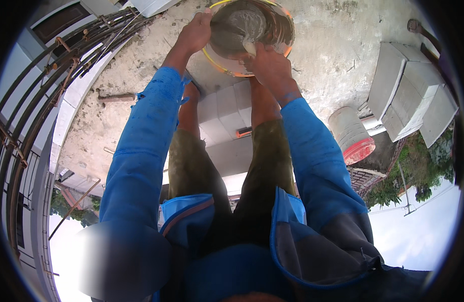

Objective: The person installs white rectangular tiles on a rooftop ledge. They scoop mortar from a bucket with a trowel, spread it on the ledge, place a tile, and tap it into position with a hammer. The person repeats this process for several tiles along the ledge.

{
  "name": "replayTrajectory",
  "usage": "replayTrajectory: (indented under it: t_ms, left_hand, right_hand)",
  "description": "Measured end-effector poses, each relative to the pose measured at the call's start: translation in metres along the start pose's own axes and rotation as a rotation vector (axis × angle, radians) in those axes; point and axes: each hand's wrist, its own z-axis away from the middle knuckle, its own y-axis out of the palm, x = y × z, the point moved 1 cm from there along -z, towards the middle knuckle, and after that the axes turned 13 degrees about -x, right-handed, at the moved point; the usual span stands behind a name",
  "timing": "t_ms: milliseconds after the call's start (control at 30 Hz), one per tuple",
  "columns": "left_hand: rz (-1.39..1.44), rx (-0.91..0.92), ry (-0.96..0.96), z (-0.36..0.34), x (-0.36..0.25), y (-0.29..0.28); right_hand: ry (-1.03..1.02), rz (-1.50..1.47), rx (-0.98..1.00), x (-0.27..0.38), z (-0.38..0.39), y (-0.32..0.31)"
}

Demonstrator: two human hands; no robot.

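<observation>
A round bucket (288, 31) with a yellow-orange rim stands at the top of the view, with wet grey mortar (232, 22) inside. My left hand (195, 34) is closed on the left side of its rim. Over the near right part of the bucket, my right hand (270, 65) is closed around the pale handle of a trowel (249, 47). The trowel's blade is coated with mortar and hard to tell from the mix around it. My fingertips on the handle are partly hidden behind the hand.
Grey blocks (410, 88) are stacked at the right, near another person's arm (428, 36). A pale bucket with a red rim (351, 135) lies below them. More blocks (224, 108) show between my legs. Bundled bars (38, 113) curve along the left. A short bar (116, 97) lies on the concrete floor (337, 60).
</observation>
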Motion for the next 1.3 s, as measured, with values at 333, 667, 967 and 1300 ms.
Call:
replayTrajectory:
  t_ms: [333,667,967,1300]
  left_hand:
    - [0.090,0.010,-0.070,0.002,0.027,-0.023]
    - [-0.249,-0.316,0.429,0.134,0.086,-0.062]
    - [-0.518,-0.684,0.982,-0.106,-0.154,0.039]
    - [-0.509,-0.752,0.646,-0.103,-0.064,0.015]
  right_hand:
    - [0.070,-0.015,-0.001,0.017,-0.014,0.128]
    - [0.179,-0.665,0.276,-0.048,0.051,0.028]
    - [0.101,-0.305,0.098,-0.054,0.023,0.015]
    - [0.046,-0.085,0.227,0.001,-0.012,0.084]
